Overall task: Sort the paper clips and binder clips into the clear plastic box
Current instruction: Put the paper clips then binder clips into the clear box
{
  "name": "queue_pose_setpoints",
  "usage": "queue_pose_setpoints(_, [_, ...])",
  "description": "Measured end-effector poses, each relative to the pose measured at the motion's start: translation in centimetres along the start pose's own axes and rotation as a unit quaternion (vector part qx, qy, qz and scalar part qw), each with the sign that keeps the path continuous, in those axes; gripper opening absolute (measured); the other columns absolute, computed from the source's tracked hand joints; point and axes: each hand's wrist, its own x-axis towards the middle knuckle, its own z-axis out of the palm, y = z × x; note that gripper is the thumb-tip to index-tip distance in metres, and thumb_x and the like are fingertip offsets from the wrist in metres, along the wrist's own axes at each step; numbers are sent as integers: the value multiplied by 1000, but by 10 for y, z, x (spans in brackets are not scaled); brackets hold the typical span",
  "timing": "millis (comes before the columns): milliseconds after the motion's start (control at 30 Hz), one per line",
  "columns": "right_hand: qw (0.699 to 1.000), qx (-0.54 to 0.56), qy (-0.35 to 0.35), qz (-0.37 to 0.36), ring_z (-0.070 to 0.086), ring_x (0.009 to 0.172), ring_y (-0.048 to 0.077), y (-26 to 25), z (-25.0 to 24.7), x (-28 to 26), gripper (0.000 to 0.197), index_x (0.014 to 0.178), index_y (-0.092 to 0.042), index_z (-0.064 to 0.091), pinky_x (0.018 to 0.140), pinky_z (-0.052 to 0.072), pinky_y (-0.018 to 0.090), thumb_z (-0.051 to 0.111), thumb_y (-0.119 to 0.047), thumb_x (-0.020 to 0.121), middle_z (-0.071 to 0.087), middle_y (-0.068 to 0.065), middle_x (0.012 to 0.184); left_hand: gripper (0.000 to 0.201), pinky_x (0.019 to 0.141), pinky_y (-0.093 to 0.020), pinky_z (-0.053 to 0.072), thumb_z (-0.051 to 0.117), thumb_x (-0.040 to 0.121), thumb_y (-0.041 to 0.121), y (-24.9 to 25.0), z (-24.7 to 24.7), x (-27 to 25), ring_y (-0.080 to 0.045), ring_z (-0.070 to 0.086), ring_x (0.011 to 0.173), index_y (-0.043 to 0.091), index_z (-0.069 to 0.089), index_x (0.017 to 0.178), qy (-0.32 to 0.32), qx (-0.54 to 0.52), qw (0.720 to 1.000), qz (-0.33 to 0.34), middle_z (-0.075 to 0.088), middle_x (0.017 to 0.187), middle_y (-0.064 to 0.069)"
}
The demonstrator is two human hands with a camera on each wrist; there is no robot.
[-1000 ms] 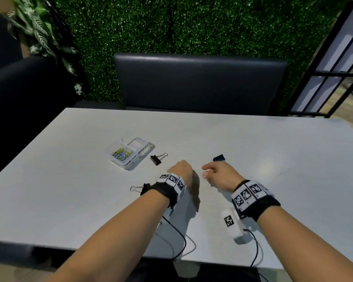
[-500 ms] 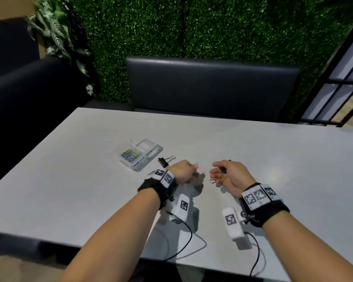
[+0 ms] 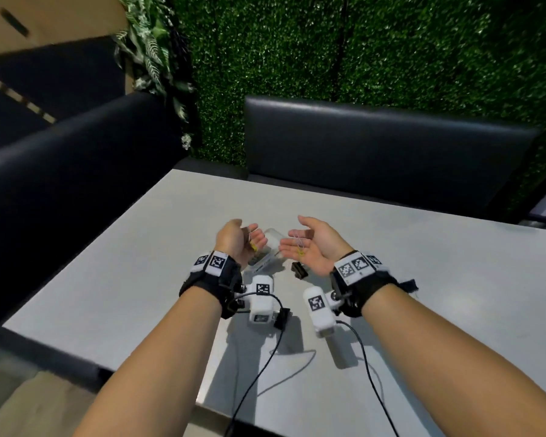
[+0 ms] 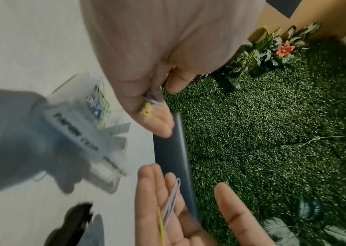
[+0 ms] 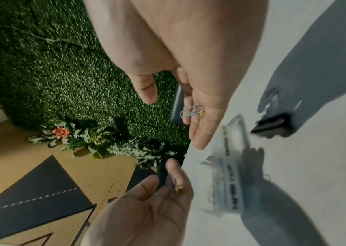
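Both palms face up above the pale matte table [image 3: 139,279]. The right hand [image 3: 309,247], fingers spread flat, cradles thin bent-wire paper clips [image 5: 192,110], grey and yellow. The left hand [image 3: 238,241] curls loosely round more. These look light, springy and slick, likely to slide off, best tipped into the clear plastic box [image 3: 267,247] between the hands. A black binder clip [image 3: 298,270] lies near it

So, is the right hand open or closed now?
Open. The right hand is palm up with straight fingers, and paper clips lie loose on it.
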Motion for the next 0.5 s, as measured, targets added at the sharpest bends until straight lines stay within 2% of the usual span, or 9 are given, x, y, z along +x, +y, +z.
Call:
queue_pose_setpoints(100, [1000, -22, -12, 14, 57, 121, 45, -4, 30, 18, 59, 131, 12, 46, 94, 51, 44, 54, -37, 98, 55, 34, 129, 48, 49, -25, 41, 31, 103, 45, 14, -2, 12, -21, 44, 43, 6, 42, 78, 50, 59, 997, 29, 43, 50, -8])
queue_pose_setpoints(167, [999, -36, -25, 23, 53, 123, 43, -2, 45, 24, 70, 141, 10, 37, 99, 47, 43, 55, -41, 98, 43, 36, 142, 51, 61, -32, 43, 33, 102, 49, 17, -1, 14, -25, 49, 56, 2, 50, 93, 87, 122, 987, 61, 51, 64, -13])
queue_pose_setpoints(233, [998, -28, -53, 37, 39, 138, 47, 4, 51, 27, 81, 152, 5, 23, 114, 37, 46, 56, -43, 96, 26, 39, 153, 61, 75, -37, 46, 35, 101, 53, 17, -3, 15, -31, 56, 73, -3, 56, 112, 111, 165, 977, 78, 59, 83, -18])
queue_pose_setpoints(267, [997, -20, -67, 38, 33, 142, 49, 6, 52, 26, 80, 153, 2, 22, 117, 34, 49, 56, -43, 96, 24, 41, 153, 64, 83, -40, 48, 35, 100, 52, 15, -4, 15, -37, 61, 87, -5, 56, 122, 114, 174, 975, 81, 63, 96, -24])
queue_pose_setpoints(300, [996, -14, -78, 37, 38, 138, 47, 7, 51, 25, 74, 151, -1, 28, 112, 39, 52, 56, -42, 96, 33, 39, 149, 64, 93, -44, 48, 36, 101, 50, 14, -5, 13, -42, 62, 103, -5, 55, 127, 112, 182, 973, 85, 63, 112, -29])
queue_pose_setpoints(333, [996, -12, -81, 32, 48, 128, 43, 7, 50, 22, 63, 144, -2, 38, 100, 48, 51, 56, -40, 97, 44, 33, 136, 60, 100, -47, 46, 37, 101, 46, 10, -6, 10, -43, 61, 111, -4, 54, 129, 103, 194, 971, 94, 61, 122, -31])
queue_pose_setpoints(367, [997, -16, -77, 17, 53, 119, 37, 7, 46, 18, 55, 138, -1, 42, 90, 52, 48, 56, -35, 98, 48, 25, 126, 53, 100, -45, 47, 39, 102, 43, 7, -6, 2, -38, 62, 108, -1, 56, 127, 87, 206, 969, 104, 63, 121, -26])
queue_pose_setpoints(467, [992, -106, -16, -65, 66, 94, 31, 2, 25, 8, 31, 124, -1, 53, 75, 59, 39, 57, -18, 99, 59, 21, 112, 28, 68, -33, 46, 45, 102, 31, -7, -9, -20, -22, 57, 67, 9, 62, 99, 32, 251, 962, 100, 62, 85, -8])
queue_pose_setpoints(500, [984, -155, 12, -91, 68, 84, 28, 1, 15, 4, 23, 117, -2, 58, 68, 58, 35, 57, -15, 99, 62, 21, 105, 25, 64, -31, 43, 48, 100, 28, -11, -11, -29, -19, 55, 61, 11, 64, 90, 18, 297, 949, 100, 62, 78, -5])
